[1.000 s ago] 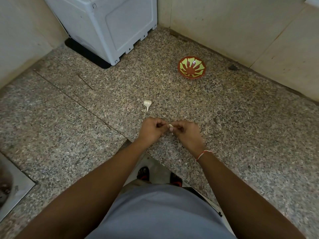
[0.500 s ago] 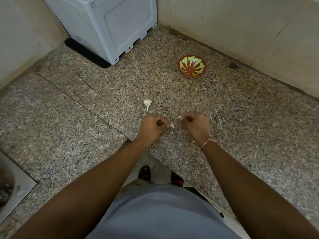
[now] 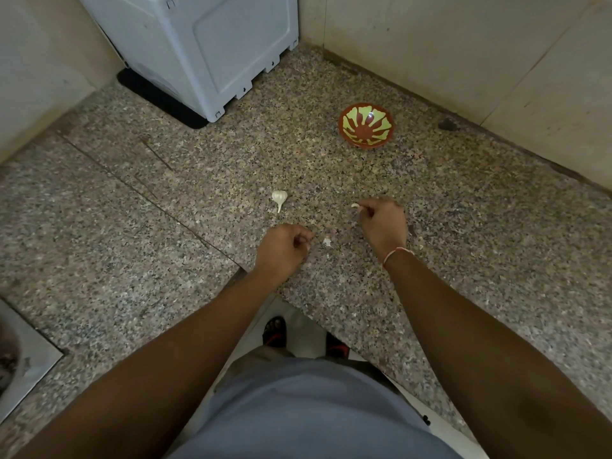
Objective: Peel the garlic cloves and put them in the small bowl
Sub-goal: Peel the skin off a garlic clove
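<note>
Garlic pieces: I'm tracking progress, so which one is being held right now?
The small clove, pinched at the right hand's fingertips. The garlic bulb and the peel scrap lie loose on the counter.

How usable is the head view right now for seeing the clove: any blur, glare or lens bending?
Head view: dim, even light, no glare; wide-angle bending curves the walls; the clove at the right hand is small and slightly soft; the small bowl looks sharp.

No readable txt, labels, brands or nos. anywhere: appliance [image 3: 212, 44], bowl [image 3: 366, 125], counter [image 3: 198, 200] all unmarked.
</note>
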